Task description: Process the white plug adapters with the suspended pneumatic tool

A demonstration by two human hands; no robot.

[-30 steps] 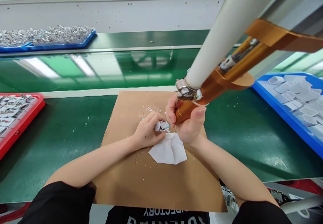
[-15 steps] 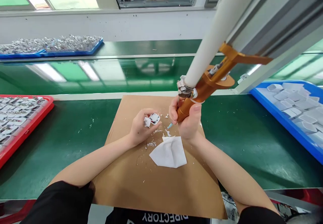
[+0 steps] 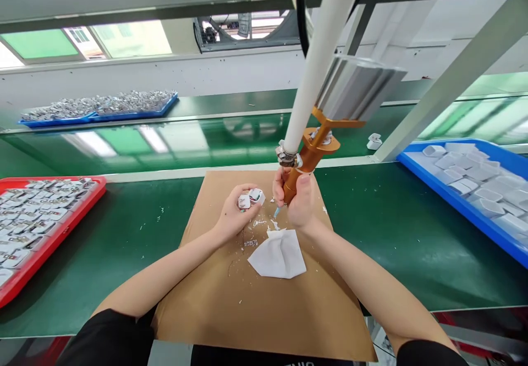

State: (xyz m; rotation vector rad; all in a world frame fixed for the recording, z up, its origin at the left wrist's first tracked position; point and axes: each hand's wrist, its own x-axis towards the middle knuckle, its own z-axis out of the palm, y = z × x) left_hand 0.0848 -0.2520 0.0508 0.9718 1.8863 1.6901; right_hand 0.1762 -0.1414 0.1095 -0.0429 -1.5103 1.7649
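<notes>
My left hand (image 3: 234, 212) is closed around a small white plastic housing (image 3: 256, 196), whose lid-like white piece (image 3: 244, 201) hangs beside it on what look like thin wires. In my right hand (image 3: 300, 201) is an orange glue dispensing gun (image 3: 304, 168), fed by a thick white tube (image 3: 307, 74). Its pale blue nozzle tip (image 3: 276, 211) points down over the cardboard sheet (image 3: 206, 311), to the right of the housing and apart from it. Below the nozzle lie white glue scraps (image 3: 260, 223) and a folded white cloth (image 3: 279, 256).
A red tray (image 3: 97, 195) of white parts stands on the left of the green bench (image 3: 144, 245). To the right is a blue tray (image 3: 406, 159) of white housings. Small metal parts fill a blue tray (image 3: 142, 114) at the back left. A slanted post (image 3: 449, 69) rises behind.
The head view has tilted upward. The glue gun stands more upright, and the housing in my left hand has turned, showing more of its side wall. Both hands keep their hold.
</notes>
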